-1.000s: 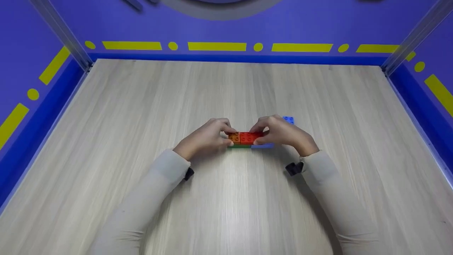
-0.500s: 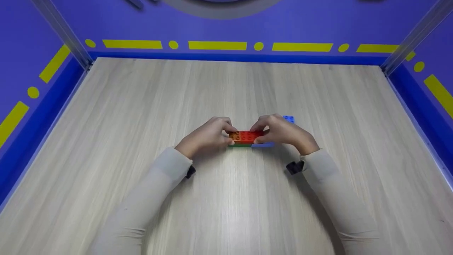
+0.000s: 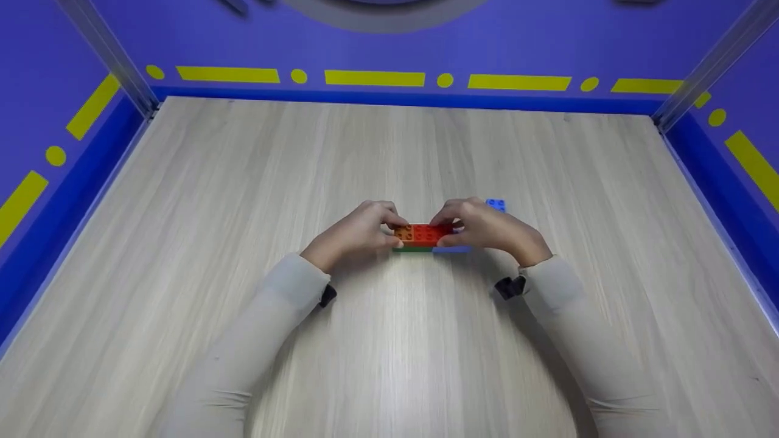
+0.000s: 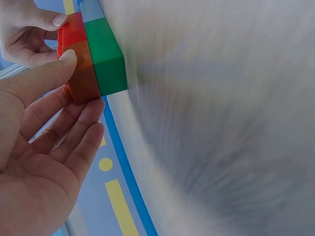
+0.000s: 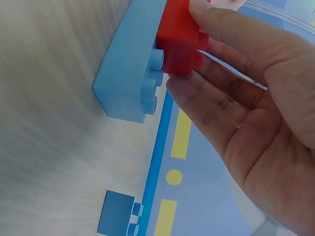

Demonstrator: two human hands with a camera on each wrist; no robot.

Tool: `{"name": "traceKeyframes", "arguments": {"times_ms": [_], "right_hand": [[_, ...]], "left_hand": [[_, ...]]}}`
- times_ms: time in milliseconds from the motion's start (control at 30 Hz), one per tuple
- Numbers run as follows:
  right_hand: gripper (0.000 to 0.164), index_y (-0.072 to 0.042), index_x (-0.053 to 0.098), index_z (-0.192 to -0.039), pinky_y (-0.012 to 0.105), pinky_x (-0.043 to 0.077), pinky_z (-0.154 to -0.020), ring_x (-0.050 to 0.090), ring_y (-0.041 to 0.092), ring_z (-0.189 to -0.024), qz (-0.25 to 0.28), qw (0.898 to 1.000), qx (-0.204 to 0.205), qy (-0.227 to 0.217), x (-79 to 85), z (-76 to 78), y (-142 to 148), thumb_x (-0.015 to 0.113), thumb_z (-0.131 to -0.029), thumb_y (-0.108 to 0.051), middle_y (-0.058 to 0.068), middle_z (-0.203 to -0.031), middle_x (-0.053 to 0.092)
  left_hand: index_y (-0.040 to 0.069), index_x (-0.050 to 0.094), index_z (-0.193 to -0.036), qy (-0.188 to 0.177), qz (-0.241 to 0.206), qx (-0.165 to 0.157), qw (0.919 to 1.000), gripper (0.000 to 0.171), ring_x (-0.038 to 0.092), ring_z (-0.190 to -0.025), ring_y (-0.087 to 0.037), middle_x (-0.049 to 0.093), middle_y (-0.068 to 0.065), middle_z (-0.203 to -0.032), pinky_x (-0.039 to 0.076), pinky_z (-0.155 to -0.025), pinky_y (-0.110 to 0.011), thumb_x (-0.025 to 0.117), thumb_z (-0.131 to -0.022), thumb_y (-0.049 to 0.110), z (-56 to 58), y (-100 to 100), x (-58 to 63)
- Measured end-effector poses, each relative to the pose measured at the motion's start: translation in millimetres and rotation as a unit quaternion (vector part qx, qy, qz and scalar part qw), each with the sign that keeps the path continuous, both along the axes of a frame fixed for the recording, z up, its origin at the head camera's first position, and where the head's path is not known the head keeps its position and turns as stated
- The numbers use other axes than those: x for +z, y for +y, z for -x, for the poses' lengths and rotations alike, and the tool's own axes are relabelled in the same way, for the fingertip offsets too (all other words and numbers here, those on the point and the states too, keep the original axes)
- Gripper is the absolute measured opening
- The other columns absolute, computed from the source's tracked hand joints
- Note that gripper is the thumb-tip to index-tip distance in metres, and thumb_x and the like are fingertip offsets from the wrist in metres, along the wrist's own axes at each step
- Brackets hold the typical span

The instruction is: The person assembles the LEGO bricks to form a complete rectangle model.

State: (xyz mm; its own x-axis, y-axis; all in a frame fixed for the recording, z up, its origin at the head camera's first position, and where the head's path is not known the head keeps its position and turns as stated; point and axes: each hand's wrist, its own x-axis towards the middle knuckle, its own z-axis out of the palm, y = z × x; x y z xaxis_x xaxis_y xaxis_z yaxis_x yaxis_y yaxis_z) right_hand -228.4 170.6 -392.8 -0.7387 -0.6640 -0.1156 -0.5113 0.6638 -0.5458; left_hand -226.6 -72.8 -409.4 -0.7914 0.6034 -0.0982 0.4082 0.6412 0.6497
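Away from the far edge of the bench (image 3: pixel 389 353), the left hand (image 3: pixel 359 234) pinches an orange brick (image 4: pixel 83 81); the right hand (image 3: pixel 490 228) pinches a red brick (image 5: pixel 177 39); green brick (image 4: pixel 107 61) and blue brick (image 5: pixel 128 69) lie beneath.

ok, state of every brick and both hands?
Green brick: on table, partly covered
Light-blue brick: beside green brick, right-end studs exposed
Orange brick: atop green brick
Red brick: beside orange brick, spanning both lower bricks
Small blue brick: apart, studs up
Left hand: pinching orange brick
Right hand: pinching red brick
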Motion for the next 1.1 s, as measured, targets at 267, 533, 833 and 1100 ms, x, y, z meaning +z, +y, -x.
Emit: {"name": "traceKeyframes", "arguments": {"times_ms": [267,533,833,1100], "right_hand": [[0.037,-0.006,0.068,-0.117,0.041,0.055,-0.087,0.066,0.027,-0.102,-0.004,1.000,0.006,0.007,2.4,0.9,3,0.075,-0.084,-0.019,0.009,-0.112,0.067],[0.040,-0.004,0.066,-0.121,0.042,0.053,-0.089,0.063,0.027,-0.106,0.011,1.000,-0.001,0.023,3.9,3.5,13,0.072,-0.087,-0.023,0.012,-0.116,0.067],[0.042,-0.002,0.065,-0.123,0.046,0.050,-0.094,0.061,0.029,-0.112,0.019,0.998,-0.029,0.056,2.9,12.3,27,0.073,-0.085,-0.020,0.014,-0.121,0.065],[0.043,-0.001,0.063,-0.124,0.048,0.043,-0.102,0.054,0.033,-0.121,0.010,0.995,-0.067,0.078,1.7,21.8,47,0.073,-0.085,-0.016,0.016,-0.126,0.062]], "left_hand": [[0.008,0.069,-0.119,-0.011,-0.001,0.006,0.9999,0.037,0.058,-0.098,-0.028,0.063,-0.007,-0.101,0.042,-0.081,-0.027,0.075,-0.082,0.010,0.5,1,1.1],[0.008,0.070,-0.118,-0.009,-0.001,0.004,0.9999,0.036,0.058,-0.099,-0.029,0.063,-0.007,-0.101,0.042,-0.081,-0.027,0.075,-0.082,0.010,-0.7,1,1.9],[0.006,0.069,-0.118,-0.001,0.000,0.007,1.0000,0.037,0.059,-0.099,-0.027,0.063,-0.007,-0.102,0.046,-0.082,-0.029,0.076,-0.082,0.012,-1.7,2,0.9],[0.007,0.070,-0.118,-0.007,-0.003,0.013,0.9999,0.037,0.058,-0.098,-0.027,0.062,-0.006,-0.101,0.043,-0.081,-0.027,0.076,-0.082,0.013,-2.8,2,1.8]]}}
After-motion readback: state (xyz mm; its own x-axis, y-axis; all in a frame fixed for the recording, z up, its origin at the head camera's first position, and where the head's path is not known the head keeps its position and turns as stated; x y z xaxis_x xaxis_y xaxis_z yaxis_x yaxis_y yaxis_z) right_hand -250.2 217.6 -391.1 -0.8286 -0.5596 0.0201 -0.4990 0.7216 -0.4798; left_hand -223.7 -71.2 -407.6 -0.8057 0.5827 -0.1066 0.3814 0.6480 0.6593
